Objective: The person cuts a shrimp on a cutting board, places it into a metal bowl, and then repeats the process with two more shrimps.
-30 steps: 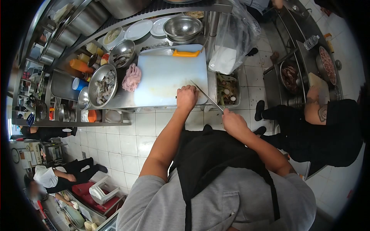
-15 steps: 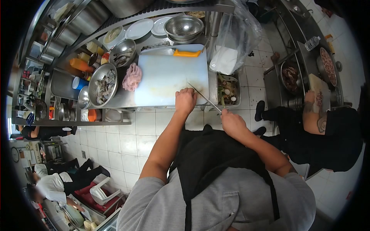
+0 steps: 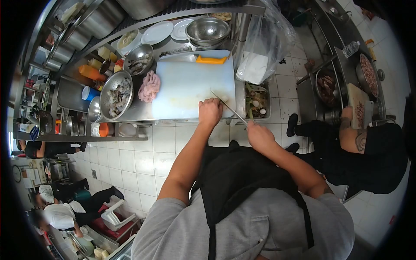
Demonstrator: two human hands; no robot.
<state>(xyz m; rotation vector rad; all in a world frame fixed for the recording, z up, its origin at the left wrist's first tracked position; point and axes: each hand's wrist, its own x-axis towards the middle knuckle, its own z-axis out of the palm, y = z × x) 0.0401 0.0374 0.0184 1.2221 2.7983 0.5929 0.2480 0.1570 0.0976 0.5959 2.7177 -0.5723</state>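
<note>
My right hand point(image 3: 261, 136) is closed round the handle of a knife point(image 3: 229, 107), whose thin blade slants up and left over the near edge of a white cutting board point(image 3: 186, 84). Beside the blade, my left hand point(image 3: 210, 112) rests on the board with its fingers curled down; whatever lies beneath them is hidden. A small pale piece of food shows just right of the blade, too small to name. At the board's far edge lies a second knife with a yellow handle point(image 3: 211, 60). A crumpled pink cloth point(image 3: 149, 86) touches the board's left side.
Left of the cloth stand a metal colander point(image 3: 126, 104) of what looks like shrimp and a smaller bowl point(image 3: 149, 48). A scrap tray point(image 3: 267, 113) sits right of the board, below a hanging plastic bag point(image 3: 264, 47). A co-worker point(image 3: 368, 151) chops at the right-hand counter.
My hands and the knife have barely shifted. At the right, the co-worker's chopping blade now shows over their board. People at the lower left have moved slightly.
</note>
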